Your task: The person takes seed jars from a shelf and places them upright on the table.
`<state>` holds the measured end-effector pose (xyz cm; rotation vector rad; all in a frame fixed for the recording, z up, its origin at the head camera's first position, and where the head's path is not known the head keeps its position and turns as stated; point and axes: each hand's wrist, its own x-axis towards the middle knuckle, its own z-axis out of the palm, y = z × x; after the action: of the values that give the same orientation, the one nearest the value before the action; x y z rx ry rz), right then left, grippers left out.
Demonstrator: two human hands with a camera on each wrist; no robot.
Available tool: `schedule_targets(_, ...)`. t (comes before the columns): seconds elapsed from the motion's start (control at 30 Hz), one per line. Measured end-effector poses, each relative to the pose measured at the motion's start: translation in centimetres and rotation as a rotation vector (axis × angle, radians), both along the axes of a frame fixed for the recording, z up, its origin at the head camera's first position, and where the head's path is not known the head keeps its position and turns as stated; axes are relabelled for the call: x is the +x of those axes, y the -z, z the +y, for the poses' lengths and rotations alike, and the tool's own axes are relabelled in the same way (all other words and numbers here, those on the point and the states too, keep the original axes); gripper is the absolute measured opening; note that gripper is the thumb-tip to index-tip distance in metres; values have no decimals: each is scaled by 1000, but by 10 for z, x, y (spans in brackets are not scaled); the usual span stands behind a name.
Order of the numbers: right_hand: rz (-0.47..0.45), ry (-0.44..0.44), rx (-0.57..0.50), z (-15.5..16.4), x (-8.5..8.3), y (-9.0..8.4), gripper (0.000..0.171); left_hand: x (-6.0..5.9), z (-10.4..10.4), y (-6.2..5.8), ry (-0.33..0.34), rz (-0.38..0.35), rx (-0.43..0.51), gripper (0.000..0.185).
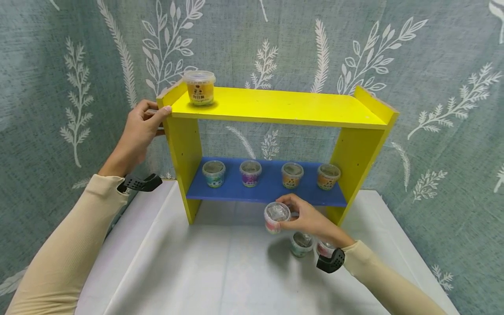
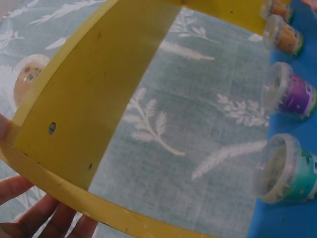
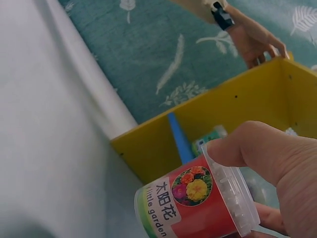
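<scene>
My right hand (image 1: 309,218) pinches a small clear-lidded plastic cup (image 3: 193,201) with a red flower label between thumb and fingers, just in front of the lower blue shelf board (image 1: 271,192). Seen from the right wrist, the cup tilts on its side. At the top left corner of the yellow shelf unit (image 1: 271,103), my left hand (image 1: 138,131) grips the side panel, thumb at the front edge. Close to that thumb, an orange-labelled cup (image 1: 201,94) stands on the top board.
Along the blue board stand a teal cup (image 1: 214,180), a purple cup (image 1: 250,179) and two orange-labelled cups, including the rightmost cup (image 1: 327,181). On the white table (image 1: 189,267), a green cup (image 1: 301,250) and a red-labelled cup (image 1: 324,248) sit below my right forearm.
</scene>
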<state>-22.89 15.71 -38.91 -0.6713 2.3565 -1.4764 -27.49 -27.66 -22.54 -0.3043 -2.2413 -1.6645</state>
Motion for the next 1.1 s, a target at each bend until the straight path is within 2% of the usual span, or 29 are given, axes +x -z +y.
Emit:
schedule_targets(0.17, -15, 14, 3, 2, -1, 8, 64, 0, 0, 2, 2, 2, 1, 33)
schedule_targets(0.4, 19, 31, 37, 3, -4, 21, 64, -1, 0, 3, 0, 6, 0, 32)
schedule_targets(0.83, 64, -8, 75, 4, -10, 40, 63, 0, 1, 2, -12, 6, -10, 33)
schedule_targets(1.1, 77, -7, 108, 2, -11, 44, 64, -1, 1, 2, -11, 9, -4, 33)
